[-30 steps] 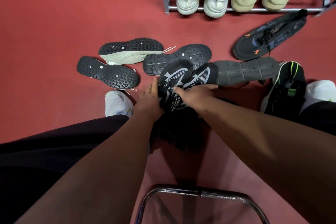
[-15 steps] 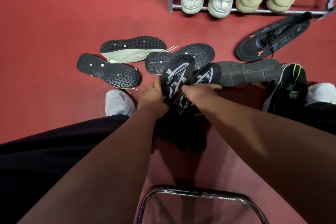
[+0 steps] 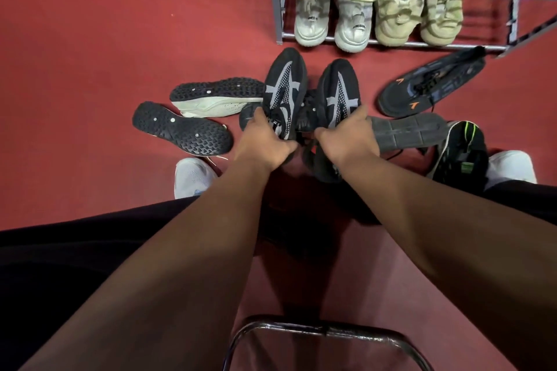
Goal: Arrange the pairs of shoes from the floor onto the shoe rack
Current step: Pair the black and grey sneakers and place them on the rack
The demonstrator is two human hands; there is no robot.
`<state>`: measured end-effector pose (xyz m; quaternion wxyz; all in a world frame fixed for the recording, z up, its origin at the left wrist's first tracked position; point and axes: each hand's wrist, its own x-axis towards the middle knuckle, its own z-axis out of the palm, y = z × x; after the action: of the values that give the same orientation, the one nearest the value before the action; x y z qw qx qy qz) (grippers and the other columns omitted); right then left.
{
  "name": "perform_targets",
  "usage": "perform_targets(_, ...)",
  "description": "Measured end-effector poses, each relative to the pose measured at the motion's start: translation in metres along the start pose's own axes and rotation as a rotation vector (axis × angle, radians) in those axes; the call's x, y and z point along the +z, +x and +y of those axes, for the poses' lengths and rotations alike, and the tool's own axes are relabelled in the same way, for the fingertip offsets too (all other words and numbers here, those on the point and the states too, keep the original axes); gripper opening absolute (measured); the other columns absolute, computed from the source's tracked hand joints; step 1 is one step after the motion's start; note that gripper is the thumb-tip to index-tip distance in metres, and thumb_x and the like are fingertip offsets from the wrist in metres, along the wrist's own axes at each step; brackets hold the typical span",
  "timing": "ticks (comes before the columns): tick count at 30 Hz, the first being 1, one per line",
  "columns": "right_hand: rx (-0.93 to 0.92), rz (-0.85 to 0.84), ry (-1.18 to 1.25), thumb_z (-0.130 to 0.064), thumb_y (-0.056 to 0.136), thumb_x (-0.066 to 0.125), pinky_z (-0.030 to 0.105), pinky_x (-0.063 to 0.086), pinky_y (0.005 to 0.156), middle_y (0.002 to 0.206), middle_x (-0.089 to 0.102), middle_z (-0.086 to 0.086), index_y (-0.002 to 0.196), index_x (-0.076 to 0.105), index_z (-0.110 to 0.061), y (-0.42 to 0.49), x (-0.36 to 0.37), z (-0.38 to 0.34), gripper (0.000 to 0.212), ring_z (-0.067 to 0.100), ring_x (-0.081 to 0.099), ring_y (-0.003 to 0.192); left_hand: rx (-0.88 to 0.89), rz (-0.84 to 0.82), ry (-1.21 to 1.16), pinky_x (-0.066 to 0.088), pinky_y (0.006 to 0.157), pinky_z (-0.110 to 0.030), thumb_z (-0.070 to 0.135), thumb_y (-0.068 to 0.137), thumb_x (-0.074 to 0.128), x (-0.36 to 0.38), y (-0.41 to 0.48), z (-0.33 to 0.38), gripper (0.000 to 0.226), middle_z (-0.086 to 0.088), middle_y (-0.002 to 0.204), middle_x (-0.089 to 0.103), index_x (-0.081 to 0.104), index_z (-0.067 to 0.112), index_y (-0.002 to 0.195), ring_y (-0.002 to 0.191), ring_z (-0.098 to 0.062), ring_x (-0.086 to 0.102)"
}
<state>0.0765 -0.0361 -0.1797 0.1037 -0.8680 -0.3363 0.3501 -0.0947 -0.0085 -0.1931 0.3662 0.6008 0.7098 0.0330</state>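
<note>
I hold a pair of black shoes with grey stripes above the red floor, toes pointing at the rack. My left hand (image 3: 265, 137) grips the left black shoe (image 3: 284, 86) near its opening. My right hand (image 3: 346, 137) grips the right black shoe (image 3: 340, 90) the same way. The grey metal shoe rack (image 3: 278, 3) stands just beyond the toes. Its shelves carry a white pair (image 3: 331, 24) and beige pairs (image 3: 419, 18).
Loose shoes lie on the floor: two overturned with black studded soles (image 3: 184, 128), a grey-soled one (image 3: 405, 129), a black shoe with orange marks (image 3: 431, 84), a black and green one (image 3: 462, 150). My white-shod feet (image 3: 193, 176) flank the pile. A metal stool frame (image 3: 325, 330) sits below.
Both hands have lifted the black pair off the pile and carried it forward toward the rack, the two shoes now held apart side by side. The camera has moved closer to the rack.
</note>
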Motion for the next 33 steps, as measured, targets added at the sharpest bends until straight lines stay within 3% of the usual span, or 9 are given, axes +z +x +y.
perform_targets(4, -0.056, -0.039, -0.192, -0.048, 0.082, 0.073, 0.049, 0.04, 0.114, 0.155, 0.04, 0.018, 0.16, 0.017, -0.007, 0.025, -0.011, 0.016, 0.106, 0.042, 0.044, 0.139, -0.026, -0.043, 0.045, 0.046, 0.108, -0.035, 0.045, 0.073, 0.083, 0.02, 0.003, 0.008, 0.092, -0.014, 0.145, 0.047, 0.038, 0.012, 0.146, 0.131, -0.033, 0.055)
perform_targets(8, -0.02, -0.125, -0.325, -0.058, 0.083, 0.073, 0.05, 0.034, 0.117, 0.161, 0.031, 0.017, 0.161, 0.014, -0.005, 0.035, -0.012, 0.036, 0.111, 0.042, 0.037, 0.145, -0.043, -0.127, 0.225, 0.042, 0.113, -0.047, 0.034, 0.088, 0.073, 0.042, 0.004, 0.007, 0.104, -0.019, 0.162, 0.019, 0.007, 0.005, 0.163, 0.14, -0.042, 0.044)
perform_targets(13, -0.062, -0.157, -0.35, -0.07, 0.075, 0.077, 0.052, 0.037, 0.114, 0.163, 0.03, 0.011, 0.164, 0.007, -0.008, 0.036, 0.001, 0.048, 0.13, 0.041, 0.037, 0.144, -0.096, -0.102, 0.326, 0.043, 0.107, -0.047, 0.049, 0.083, 0.08, 0.06, -0.002, 0.009, 0.129, -0.016, 0.159, 0.021, -0.011, 0.006, 0.164, 0.134, -0.039, 0.044)
perform_targets(17, -0.105, -0.139, -0.352, -0.059, 0.08, 0.077, 0.052, 0.038, 0.113, 0.162, 0.031, 0.015, 0.164, 0.008, -0.004, 0.041, 0.004, 0.053, 0.122, 0.044, 0.038, 0.141, -0.158, -0.079, 0.302, 0.047, 0.104, -0.044, 0.04, 0.082, 0.085, 0.06, 0.006, 0.016, 0.133, -0.016, 0.158, 0.019, -0.016, 0.01, 0.164, 0.128, -0.04, 0.051)
perform_targets(20, -0.097, -0.121, -0.235, -0.048, 0.077, 0.08, 0.048, 0.04, 0.111, 0.152, 0.042, 0.015, 0.155, 0.027, -0.005, 0.042, -0.002, 0.057, 0.103, 0.046, 0.046, 0.134, -0.238, -0.08, 0.213, 0.041, 0.113, -0.042, 0.041, 0.078, 0.087, 0.055, 0.012, 0.018, 0.141, -0.026, 0.161, 0.018, -0.019, -0.004, 0.159, 0.136, -0.042, 0.048)
perform_targets(23, -0.079, -0.082, -0.106, -0.04, 0.072, 0.079, 0.047, 0.045, 0.11, 0.144, 0.047, 0.013, 0.143, 0.038, -0.011, 0.039, -0.018, 0.058, 0.087, 0.044, 0.053, 0.128, -0.287, -0.057, 0.108, 0.046, 0.111, -0.038, 0.038, 0.075, 0.085, 0.049, 0.009, 0.026, 0.116, -0.024, 0.155, 0.04, 0.016, -0.008, 0.156, 0.137, -0.037, 0.051)
perform_targets(26, -0.101, -0.081, -0.076, -0.037, 0.07, 0.079, 0.047, 0.046, 0.109, 0.143, 0.047, 0.012, 0.145, 0.039, -0.013, 0.033, -0.038, 0.055, 0.088, 0.04, 0.055, 0.127, -0.319, -0.032, 0.039, 0.058, 0.087, -0.032, 0.034, 0.065, 0.084, 0.035, 0.003, 0.043, 0.072, -0.009, 0.12, 0.071, 0.059, 0.007, 0.127, 0.106, -0.029, 0.071)
perform_targets(29, -0.128, -0.075, -0.087, -0.037, 0.069, 0.078, 0.047, 0.046, 0.109, 0.14, 0.047, 0.012, 0.143, 0.041, -0.012, 0.023, -0.061, 0.054, 0.088, 0.039, 0.054, 0.126, -0.312, -0.137, 0.013, 0.054, 0.071, -0.026, 0.031, 0.063, 0.087, 0.013, -0.006, 0.063, 0.051, -0.002, 0.093, 0.074, 0.074, 0.012, 0.108, 0.077, -0.021, 0.068)
perform_targets(33, -0.157, -0.085, -0.191, -0.038, 0.069, 0.077, 0.05, 0.048, 0.106, 0.138, 0.046, 0.013, 0.139, 0.042, -0.011, 0.004, -0.1, 0.049, 0.083, 0.042, 0.052, 0.124, -0.265, -0.218, -0.026, 0.06, 0.078, -0.031, 0.031, 0.057, 0.091, -0.009, -0.03, 0.093, 0.046, -0.004, 0.091, 0.076, 0.078, 0.012, 0.098, 0.081, -0.023, 0.072)
